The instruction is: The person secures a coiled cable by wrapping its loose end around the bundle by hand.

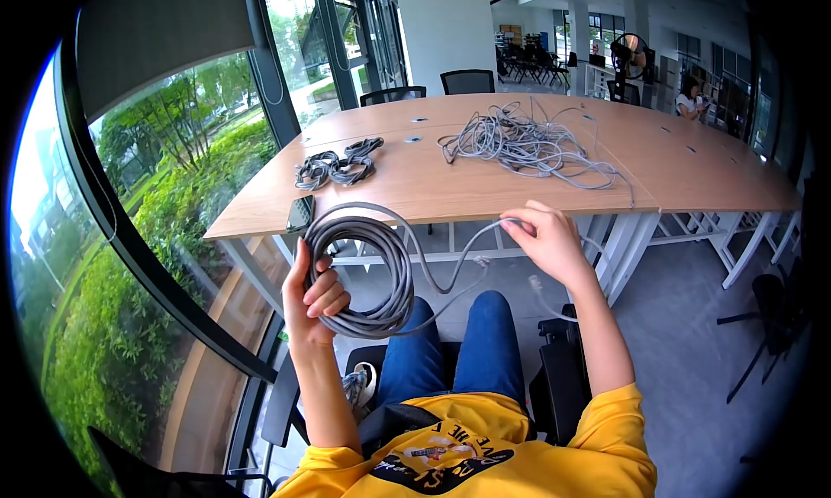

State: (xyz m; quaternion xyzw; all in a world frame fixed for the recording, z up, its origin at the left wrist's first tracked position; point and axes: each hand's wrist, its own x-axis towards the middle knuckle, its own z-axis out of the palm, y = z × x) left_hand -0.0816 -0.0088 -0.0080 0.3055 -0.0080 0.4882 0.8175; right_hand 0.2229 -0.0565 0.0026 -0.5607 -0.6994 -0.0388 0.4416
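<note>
My left hand (317, 294) is closed around one side of a round coil of grey cable (400, 277), held upright over my lap. From the coil a loose stretch of the same cable dips and runs across to my right hand (545, 240), whose thumb and fingers pinch it in front of the table edge. A light plug-like end (482, 261) dangles between the hands, and another pale end hangs blurred below my right wrist. Small bundles of grey cable (317, 171) lie on the table beyond my left hand. Farther right spreads a tangled heap of grey cables (528, 143).
A dark phone-like object (300, 213) lies at the near left corner of the wooden table (415, 199). Windows (186, 143) line my left. Black chairs (467, 81) stand behind the table and to the right. A person (690, 100) and a fan (630, 56) are farther back.
</note>
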